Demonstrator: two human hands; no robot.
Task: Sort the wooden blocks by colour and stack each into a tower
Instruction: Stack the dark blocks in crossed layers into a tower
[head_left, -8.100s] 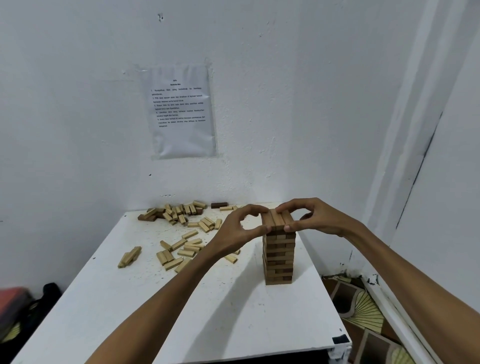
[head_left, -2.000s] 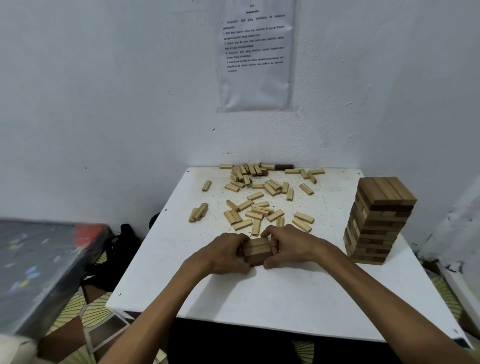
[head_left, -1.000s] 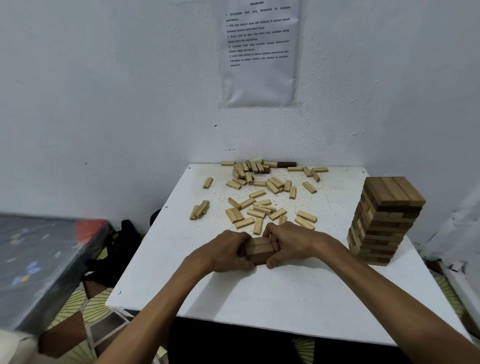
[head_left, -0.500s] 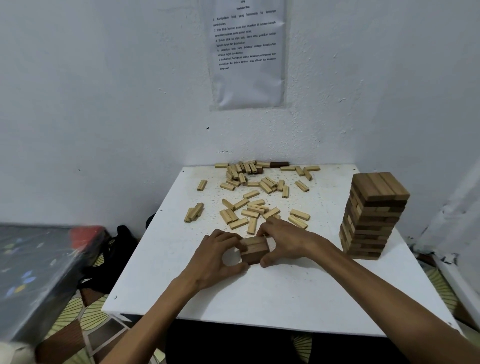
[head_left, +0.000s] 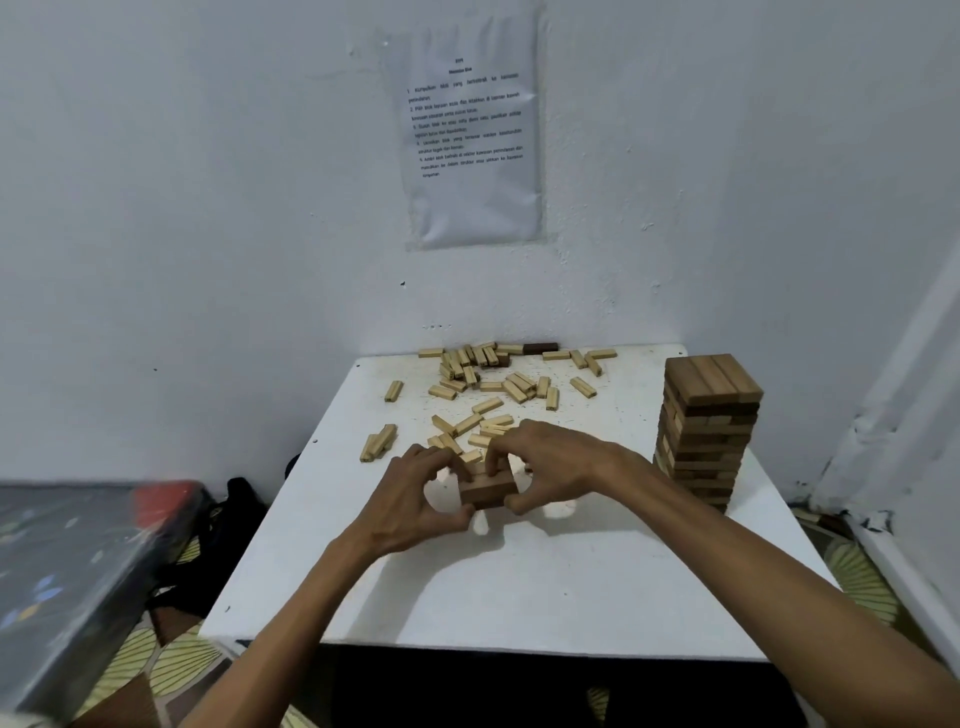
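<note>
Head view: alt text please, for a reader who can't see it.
A left hand and right hand grip a small block stack on a white table. A tall brown tower stands at the table's right; loose pale blocks lie scattered toward the wall.

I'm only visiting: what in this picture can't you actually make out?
All from the head view:
- Small stack of brown wooden blocks: the left hand and right hand curl round it and hide its sides, so the block count is unclear.
- White printed sheet on the wall: lettering too small to read.
- Tall tower of brown wooden blocks: its back faces turn away from the camera.
- Dark slab with a red patch, lower left: blurred and cut by the frame edge.
</note>
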